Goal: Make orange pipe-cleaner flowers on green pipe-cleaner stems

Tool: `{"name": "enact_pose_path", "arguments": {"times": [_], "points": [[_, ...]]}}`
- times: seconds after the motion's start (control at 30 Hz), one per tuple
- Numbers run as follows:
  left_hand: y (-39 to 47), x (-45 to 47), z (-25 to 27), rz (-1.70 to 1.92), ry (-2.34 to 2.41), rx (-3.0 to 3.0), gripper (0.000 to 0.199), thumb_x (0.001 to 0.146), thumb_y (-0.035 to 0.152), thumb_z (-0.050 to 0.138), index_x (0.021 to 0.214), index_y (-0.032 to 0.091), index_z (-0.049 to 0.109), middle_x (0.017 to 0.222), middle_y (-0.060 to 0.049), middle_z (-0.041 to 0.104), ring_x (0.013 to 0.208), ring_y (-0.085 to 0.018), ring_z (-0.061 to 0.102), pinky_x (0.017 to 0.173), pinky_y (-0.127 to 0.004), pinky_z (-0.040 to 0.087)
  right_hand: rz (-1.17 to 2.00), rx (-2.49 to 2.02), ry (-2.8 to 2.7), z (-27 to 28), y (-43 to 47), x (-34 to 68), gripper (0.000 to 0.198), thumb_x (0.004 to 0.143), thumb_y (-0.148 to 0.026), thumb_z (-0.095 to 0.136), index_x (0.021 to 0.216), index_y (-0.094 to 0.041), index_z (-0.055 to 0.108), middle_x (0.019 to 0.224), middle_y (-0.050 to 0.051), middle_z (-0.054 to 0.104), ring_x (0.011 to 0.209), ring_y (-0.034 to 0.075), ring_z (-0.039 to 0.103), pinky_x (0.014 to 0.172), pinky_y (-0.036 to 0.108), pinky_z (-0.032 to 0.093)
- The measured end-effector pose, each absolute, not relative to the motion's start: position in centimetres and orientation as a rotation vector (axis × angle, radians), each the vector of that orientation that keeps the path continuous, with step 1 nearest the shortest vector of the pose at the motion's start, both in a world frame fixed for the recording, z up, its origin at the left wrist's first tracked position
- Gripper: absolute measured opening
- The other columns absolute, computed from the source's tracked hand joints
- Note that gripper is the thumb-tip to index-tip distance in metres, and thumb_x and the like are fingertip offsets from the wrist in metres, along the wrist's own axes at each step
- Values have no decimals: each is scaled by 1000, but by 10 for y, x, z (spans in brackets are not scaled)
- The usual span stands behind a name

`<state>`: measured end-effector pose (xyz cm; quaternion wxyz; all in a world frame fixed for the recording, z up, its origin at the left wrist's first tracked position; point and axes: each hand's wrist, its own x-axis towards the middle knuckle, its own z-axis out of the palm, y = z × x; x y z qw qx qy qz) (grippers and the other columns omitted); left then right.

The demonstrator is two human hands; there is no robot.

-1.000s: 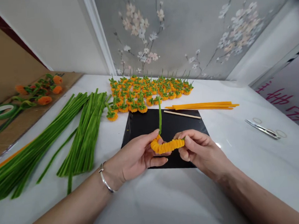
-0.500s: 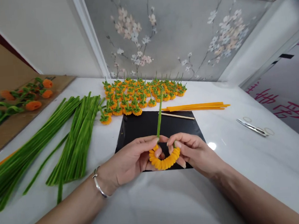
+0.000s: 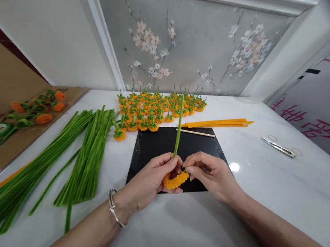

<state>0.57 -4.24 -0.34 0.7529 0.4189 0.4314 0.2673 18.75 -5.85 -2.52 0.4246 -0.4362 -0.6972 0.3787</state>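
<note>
Above the near edge of the black mat (image 3: 155,145) on the bench (image 3: 262,195), the left hand (image 3: 150,179) and right hand (image 3: 212,177) hold an orange curl (image 3: 176,181), fingers of each clamped on one end; a green stem (image 3: 179,130) rises from the left hand.

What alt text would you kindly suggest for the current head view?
A left hand and right hand hold a curved, ridged orange strip with a green stem above a black mat. Orange flowers sit beyond it, green strips left.
</note>
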Motion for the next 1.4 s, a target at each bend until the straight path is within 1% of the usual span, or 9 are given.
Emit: {"name": "enact_pose_path", "arguments": {"times": [0.13,0.2,0.27,0.37,0.43,0.57,0.7,0.9,1.4], "points": [[-39,2,-3,563,1022,1256,33,88,46,51,95,17,65,72,2,47,55,-7,36,41,-14,27,208,-956,-2040,-24,-59,187,15,86,-13,56,78,-22,65,107,6,61,100,20,57,81,34,44],[-37,-1,-2,565,1006,1461,30,88,42,52,97,16,66,69,3,49,56,-8,38,46,-17,31,-65,-927,-2142,-24,-62,186,20,88,-12,54,79,-24,65,116,4,61,114,23,51,91,40,37],[-35,-5,2,580,956,1565,28,87,37,55,105,17,63,75,2,54,64,-10,46,56,-19,38,-190,-933,-2236,-24,-64,184,21,89,-11,51,83,-25,65,123,3,60,122,24,47,99,45,28],[-34,-13,10,533,894,1554,30,85,33,58,110,17,59,88,-2,60,77,-14,54,68,-23,43,-168,-930,-2364,-24,-64,184,28,89,-7,44,89,-26,64,126,3,58,121,23,49,104,50,20],[-35,-17,13,452,868,1497,31,81,30,62,109,18,58,91,-2,60,77,-13,56,66,-23,44,-143,-941,-2364,-24,-63,184,30,89,-6,43,90,-27,65,121,3,60,112,21,54,103,49,22],[-36,-16,9,401,847,1284,41,68,22,72,104,19,53,83,1,59,63,-10,57,58,-22,45,-183,-931,-2280,-23,-64,185,24,89,-10,50,92,-27,67,100,2,65,98,18,57,92,39,33],[-36,-11,-1,430,781,1194,43,63,13,71,99,19,50,70,4,61,61,-12,59,58,-24,47,-183,-874,-2272,-25,-66,184,19,90,-13,52,83,-24,66,92,1,64,94,16,56,87,36,32],[-34,-14,-4,431,832,1287,40,62,8,67,98,17,53,66,5,61,59,-10,57,56,-21,43,-84,-802,-2394,-24,-65,186,26,94,-10,42,84,-22,62,89,0,64,95,14,55,87,34,30],[-30,-19,-2,410,909,1249,33,64,9,66,93,17,52,66,3,65,59,-12,64,59,-23,51,-26,-795,-2454,-18,-59,200,33,94,-6,36,84,-21,62,89,1,65,97,15,54,87,35,30]]}}
